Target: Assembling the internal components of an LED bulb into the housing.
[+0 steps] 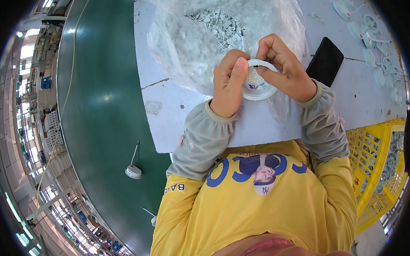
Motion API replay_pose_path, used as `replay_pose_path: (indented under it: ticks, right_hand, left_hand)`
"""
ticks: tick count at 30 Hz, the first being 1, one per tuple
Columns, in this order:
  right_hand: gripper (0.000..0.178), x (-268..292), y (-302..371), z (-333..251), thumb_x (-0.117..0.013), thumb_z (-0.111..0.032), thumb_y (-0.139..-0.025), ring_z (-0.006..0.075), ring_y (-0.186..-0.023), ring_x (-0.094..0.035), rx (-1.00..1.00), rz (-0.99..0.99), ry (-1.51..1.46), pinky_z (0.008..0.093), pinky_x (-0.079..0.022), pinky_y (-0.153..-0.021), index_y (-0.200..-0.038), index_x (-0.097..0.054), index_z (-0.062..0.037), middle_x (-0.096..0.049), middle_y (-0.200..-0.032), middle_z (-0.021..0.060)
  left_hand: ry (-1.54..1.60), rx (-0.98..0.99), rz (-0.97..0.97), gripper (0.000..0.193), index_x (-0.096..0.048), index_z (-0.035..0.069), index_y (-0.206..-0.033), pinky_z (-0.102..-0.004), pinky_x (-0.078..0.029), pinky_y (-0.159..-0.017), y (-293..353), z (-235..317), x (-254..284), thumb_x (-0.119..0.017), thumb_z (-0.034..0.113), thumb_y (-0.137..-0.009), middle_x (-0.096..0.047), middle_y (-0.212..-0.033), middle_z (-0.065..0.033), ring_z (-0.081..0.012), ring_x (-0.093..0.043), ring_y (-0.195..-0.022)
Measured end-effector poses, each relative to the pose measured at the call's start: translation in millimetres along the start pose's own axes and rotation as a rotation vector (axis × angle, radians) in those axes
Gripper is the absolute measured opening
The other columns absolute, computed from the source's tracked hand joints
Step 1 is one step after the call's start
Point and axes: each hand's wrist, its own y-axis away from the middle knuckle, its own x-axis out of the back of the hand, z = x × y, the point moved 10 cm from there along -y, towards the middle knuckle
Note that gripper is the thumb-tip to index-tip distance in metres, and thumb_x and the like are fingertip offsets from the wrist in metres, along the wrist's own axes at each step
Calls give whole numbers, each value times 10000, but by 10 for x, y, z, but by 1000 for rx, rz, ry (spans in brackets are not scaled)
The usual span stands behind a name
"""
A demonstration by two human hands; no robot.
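Observation:
Above the near part of the white table I hold a round white LED downlight, its open face showing a board of small yellow LEDs and a few coloured wires. My left hand is closed on its left rim, thumb on top. My right hand is closed at the upper right rim, with the thumb reaching inside the ring and the other fingers curled; whether a small part is pinched there is hidden. A white cable with bare coloured wire ends rises beyond my hands. Behind lies a clear plastic bag holding many small grey-white plastic pieces.
A black phone lies right of my right hand. Several wired white lamps are spread at the table's far right. A yellow crate stands at the right. Along the left runs a green surface with a small white lamp.

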Motion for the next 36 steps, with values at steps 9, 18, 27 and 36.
replay_pose_path:
  ticks: [9,18,27,36]
  right_hand:
    - [281,1,-24,44,-508,57,-743,38,-750,-407,-24,14,-101,178,-339,-668,-956,-362,-56,-389,-811,-9]
    - [283,83,9,-125,-543,15,-706,72,-682,-391,112,111,194,198,-351,-615,-942,-396,-40,-414,-749,14]
    - [268,121,19,-156,-563,4,-692,68,-614,-384,143,137,260,190,-349,-561,-908,-408,-30,-420,-692,9]
    - [249,138,13,-145,-562,3,-692,50,-603,-386,115,154,271,182,-349,-553,-883,-408,-37,-425,-691,0]
  left_hand:
    - [26,3,-11,252,-503,4,-818,-217,-298,-574,-9,-30,-17,-414,222,-907,-420,-672,22,-57,-340,-634]
    - [-116,-82,48,261,-488,14,-831,-220,-323,-568,51,77,-52,-372,227,-927,-459,-693,-15,-66,-374,-633]
    - [-236,-140,90,254,-477,6,-831,-249,-357,-548,83,137,-71,-369,215,-928,-467,-672,-50,-98,-411,-604]
    - [-246,-156,100,245,-476,8,-828,-256,-356,-534,82,138,-81,-376,209,-926,-464,-660,-49,-105,-412,-583]
